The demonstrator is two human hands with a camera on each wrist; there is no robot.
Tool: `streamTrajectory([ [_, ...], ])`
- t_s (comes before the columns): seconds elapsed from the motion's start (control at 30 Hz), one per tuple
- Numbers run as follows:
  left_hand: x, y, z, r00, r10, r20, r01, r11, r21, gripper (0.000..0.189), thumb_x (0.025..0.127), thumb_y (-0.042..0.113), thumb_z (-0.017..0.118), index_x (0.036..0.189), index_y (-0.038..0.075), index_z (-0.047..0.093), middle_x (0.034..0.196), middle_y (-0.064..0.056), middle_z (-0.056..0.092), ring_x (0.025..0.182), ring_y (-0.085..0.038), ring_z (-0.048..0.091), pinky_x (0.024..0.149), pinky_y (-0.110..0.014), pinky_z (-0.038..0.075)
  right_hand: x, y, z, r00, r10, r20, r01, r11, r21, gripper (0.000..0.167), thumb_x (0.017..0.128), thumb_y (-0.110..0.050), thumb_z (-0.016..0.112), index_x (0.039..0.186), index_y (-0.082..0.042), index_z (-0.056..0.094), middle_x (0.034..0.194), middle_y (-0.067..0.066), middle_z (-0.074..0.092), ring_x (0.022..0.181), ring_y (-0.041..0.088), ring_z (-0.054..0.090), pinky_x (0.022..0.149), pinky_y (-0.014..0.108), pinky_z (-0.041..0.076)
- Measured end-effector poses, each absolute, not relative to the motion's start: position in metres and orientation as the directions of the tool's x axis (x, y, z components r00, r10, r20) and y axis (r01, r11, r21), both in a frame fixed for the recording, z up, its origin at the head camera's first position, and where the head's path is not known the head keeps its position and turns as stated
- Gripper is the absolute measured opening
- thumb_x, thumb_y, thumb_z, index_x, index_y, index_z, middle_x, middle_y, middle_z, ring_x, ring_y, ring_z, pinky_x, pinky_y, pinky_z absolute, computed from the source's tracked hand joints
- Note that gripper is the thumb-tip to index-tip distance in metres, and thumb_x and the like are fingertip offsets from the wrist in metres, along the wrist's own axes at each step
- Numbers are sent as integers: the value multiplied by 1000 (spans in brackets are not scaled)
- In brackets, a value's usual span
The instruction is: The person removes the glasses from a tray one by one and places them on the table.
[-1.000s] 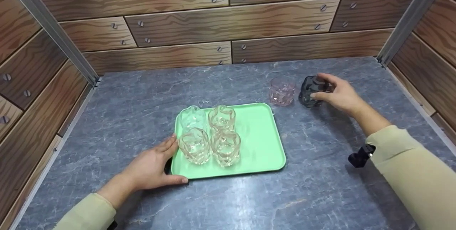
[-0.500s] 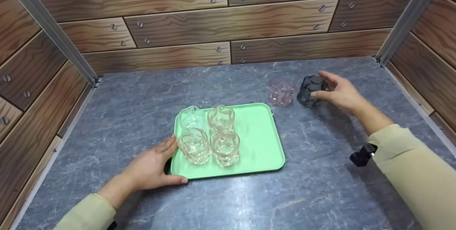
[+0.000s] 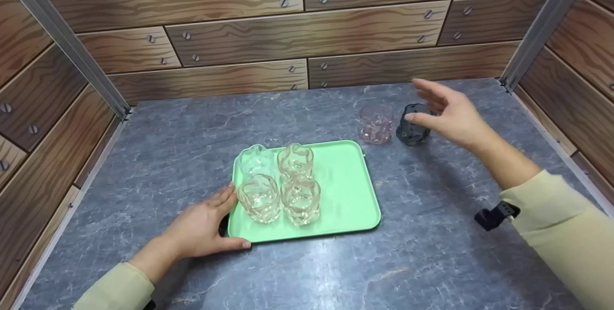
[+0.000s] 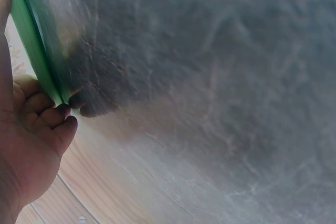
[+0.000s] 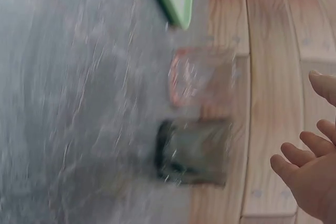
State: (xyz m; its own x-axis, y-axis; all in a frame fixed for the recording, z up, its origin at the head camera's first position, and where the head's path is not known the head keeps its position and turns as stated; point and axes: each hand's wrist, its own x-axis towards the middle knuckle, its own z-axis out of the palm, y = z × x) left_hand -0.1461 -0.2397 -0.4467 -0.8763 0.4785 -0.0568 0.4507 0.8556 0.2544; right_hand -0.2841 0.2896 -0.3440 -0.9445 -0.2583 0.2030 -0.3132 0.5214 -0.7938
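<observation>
My left hand holds the near left corner of a green tray, its thumb on the front edge and its fingers at the left rim. In the left wrist view, those fingers bend against the rim. Several clear glasses, such as the front glass, stand grouped on the tray's left half. Off the tray at the back right are a pinkish glass and a dark grey glass, both upright side by side. Above and beside the dark glass, my right hand is spread, apart from it in the right wrist view.
A grey marbled tabletop carries everything. Wood-patterned panels enclose the back and both sides, with metal posts at the corners. The right half of the tray is bare green.
My right hand has let go of the dark glass and risen off it, fingers spreading. The dark glass shifted slightly left, nearer the pinkish one. My left hand and the tray stay put.
</observation>
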Motion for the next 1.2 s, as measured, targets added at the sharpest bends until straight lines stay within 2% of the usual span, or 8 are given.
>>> streamTrajectory([
  [0.13, -146, -240, -447, -877, 479, -42, 455, 855, 250, 122, 84, 86, 65, 162, -4, 36, 169, -26, 27, 150, -46, 39, 113, -62, 43, -269, 266, -339, -912, -325, 253, -391, 491, -779, 82, 94, -18, 85, 163, -10, 43, 160, 19, 49, 144, 39, 50, 119, 51, 41],
  [0.3, -146, -240, -448, -876, 482, -31, 461, 853, 246, 122, 83, 86, 65, 162, -4, 37, 169, -26, 28, 150, -46, 39, 113, -62, 43, -250, 235, -336, -871, -395, 293, -456, 423, -783, 81, 90, -13, 88, 160, -10, 48, 152, 13, 58, 133, 31, 61, 109, 39, 52],
  [0.4, -145, -240, -448, -877, 480, -38, 457, 855, 246, 123, 83, 86, 64, 162, -3, 37, 169, -26, 28, 150, -46, 38, 114, -62, 43, -240, 217, -336, -841, -437, 318, -494, 384, -780, 80, 88, -10, 89, 158, -10, 51, 147, 9, 62, 129, 27, 63, 106, 35, 54],
  [0.5, -146, -240, -448, -877, 477, -46, 453, 856, 250, 123, 84, 86, 64, 162, -3, 36, 169, -26, 27, 150, -46, 38, 114, -62, 43, -231, 201, -339, -809, -483, 335, -532, 360, -767, 79, 87, -10, 89, 157, -8, 52, 145, 10, 63, 128, 28, 64, 105, 39, 54],
  [0.7, -145, -240, -447, -877, 478, -46, 451, 854, 260, 122, 84, 86, 64, 162, -3, 36, 170, -25, 27, 150, -46, 38, 114, -62, 43, -217, 173, -351, -775, -552, 308, -554, 359, -751, 81, 87, -24, 90, 158, -13, 52, 149, 5, 61, 129, 24, 63, 107, 42, 53],
  [0.87, -145, -240, -449, -879, 475, -45, 449, 855, 258, 122, 84, 87, 63, 163, -2, 35, 170, -24, 26, 151, -44, 37, 115, -61, 42, -206, 153, -369, -749, -589, 302, -568, 337, -751, 78, 87, -29, 89, 155, -10, 54, 147, 8, 63, 126, 26, 65, 105, 45, 55],
  [1.03, -146, -241, -449, -880, 472, -54, 444, 857, 263, 123, 83, 87, 63, 163, -2, 35, 171, -24, 25, 153, -43, 36, 116, -61, 41, -196, 136, -390, -747, -598, 291, -553, 318, -770, 77, 88, -30, 89, 154, -9, 56, 143, 9, 65, 123, 29, 66, 102, 52, 56],
  [1.2, -146, -240, -449, -880, 470, -65, 438, 857, 270, 123, 83, 87, 63, 164, -2, 34, 171, -23, 24, 154, -42, 34, 117, -60, 40, -186, 122, -410, -764, -571, 302, -549, 328, -769, 79, 85, -26, 91, 154, -7, 55, 140, 12, 66, 122, 30, 66, 98, 53, 57],
])
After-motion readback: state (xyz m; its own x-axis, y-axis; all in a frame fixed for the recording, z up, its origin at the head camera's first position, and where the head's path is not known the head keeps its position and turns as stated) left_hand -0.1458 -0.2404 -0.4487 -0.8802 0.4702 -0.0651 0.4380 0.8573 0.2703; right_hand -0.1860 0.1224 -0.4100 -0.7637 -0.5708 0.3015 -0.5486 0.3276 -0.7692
